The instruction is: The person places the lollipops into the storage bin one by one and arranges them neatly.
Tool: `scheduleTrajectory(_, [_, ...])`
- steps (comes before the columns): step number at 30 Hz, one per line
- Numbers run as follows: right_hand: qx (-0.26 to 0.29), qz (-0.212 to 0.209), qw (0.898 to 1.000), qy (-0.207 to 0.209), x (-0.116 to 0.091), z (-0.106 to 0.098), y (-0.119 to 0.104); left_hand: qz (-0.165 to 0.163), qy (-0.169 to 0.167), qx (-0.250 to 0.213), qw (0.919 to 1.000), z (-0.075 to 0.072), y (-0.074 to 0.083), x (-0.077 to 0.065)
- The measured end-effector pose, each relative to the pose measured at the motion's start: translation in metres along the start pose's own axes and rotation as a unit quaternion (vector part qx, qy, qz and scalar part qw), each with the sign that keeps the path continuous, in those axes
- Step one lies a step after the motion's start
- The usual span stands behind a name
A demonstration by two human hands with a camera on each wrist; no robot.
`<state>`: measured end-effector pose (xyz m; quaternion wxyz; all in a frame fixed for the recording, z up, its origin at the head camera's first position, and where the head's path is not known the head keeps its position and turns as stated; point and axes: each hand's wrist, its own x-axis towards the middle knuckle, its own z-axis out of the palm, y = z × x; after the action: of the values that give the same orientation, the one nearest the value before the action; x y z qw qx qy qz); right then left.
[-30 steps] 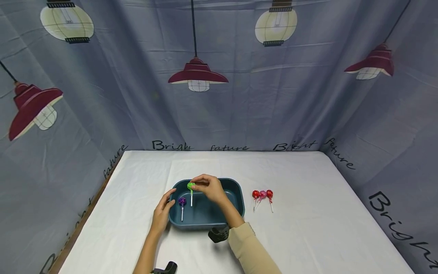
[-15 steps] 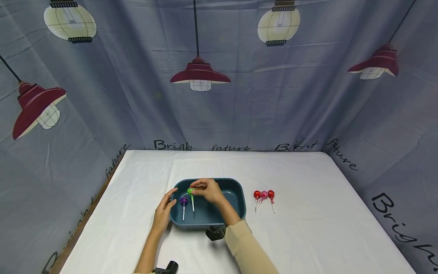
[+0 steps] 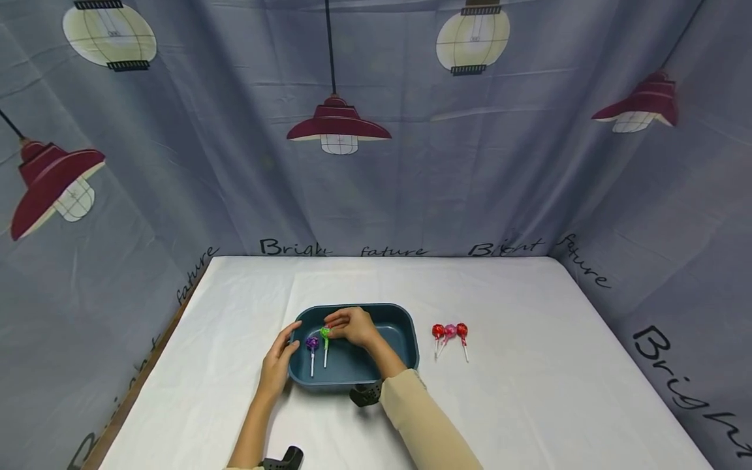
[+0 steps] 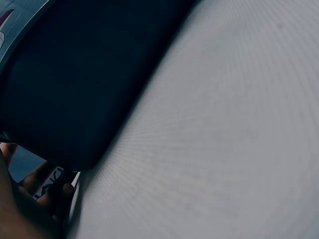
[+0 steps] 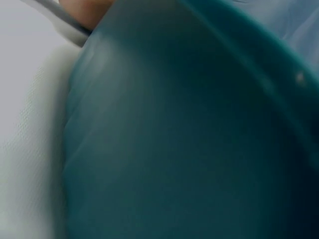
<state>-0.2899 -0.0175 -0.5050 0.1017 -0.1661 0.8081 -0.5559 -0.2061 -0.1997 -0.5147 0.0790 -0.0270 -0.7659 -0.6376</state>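
Observation:
A dark teal tray point(image 3: 358, 375) sits on the white cloth, its outer side filling much of both wrist views. My left hand point(image 3: 274, 369) holds its left end, thumb over the rim and fingers along the outside. In the left wrist view several fingertips point(image 4: 37, 179) show beyond the tray's lower corner. Over the tray, my right hand point(image 3: 355, 328) pinches the head of a green lollipop point(image 3: 326, 334), whose white stick points toward me. Just left of it, a purple lollipop point(image 3: 313, 343) lies in the tray, also stick toward me.
Right of the tray, two red lollipops point(image 3: 462, 328) lie on the white tablecloth point(image 3: 517, 378) with a pink lollipop point(image 3: 450, 331) between them. A grey curtain point(image 3: 399, 183) printed with lamps stands behind the table and along its sides.
My right hand has lowered the green lollipop into the tray and brought it a little nearer to me, beside the purple one. The left hand stays at the tray's left end.

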Motion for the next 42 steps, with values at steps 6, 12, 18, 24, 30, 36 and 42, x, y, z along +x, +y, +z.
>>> scheduleTrajectory(6, [-0.041, 0.01, 0.999, -0.007, -0.001, 0.003, -0.002, 0.005, -0.001, -0.003, 1.0, -0.003, -0.026, 0.006])
scheduleTrajectory(12, [-0.05, 0.011, 0.999, -0.011, 0.0, 0.003, 0.0, 0.018, 0.008, 0.0, 0.9998, -0.001, -0.033, 0.008])
scheduleTrajectory(18, [-0.043, -0.018, 0.998, -0.035, 0.004, 0.004, 0.009, 0.012, 0.005, -0.004, 0.9999, 0.0, -0.032, 0.007])
scheduleTrajectory(24, [-0.049, -0.01, 0.998, -0.041, 0.002, 0.006, 0.005, 0.015, 0.003, -0.004, 0.9999, -0.001, -0.031, 0.007])
scheduleTrajectory(30, [-0.079, -0.003, 0.996, -0.034, 0.001, 0.008, 0.001, 0.011, 0.007, 0.001, 0.9999, -0.001, -0.033, 0.008])
scheduleTrajectory(36, [-0.083, 0.005, 0.996, -0.04, 0.0, 0.007, -0.001, 0.009, 0.011, 0.007, 0.9999, -0.001, -0.033, 0.008])
scheduleTrajectory(42, [-0.08, 0.005, 0.996, -0.043, -0.001, 0.005, -0.003, 0.016, 0.013, 0.008, 0.9997, -0.001, -0.032, 0.008])
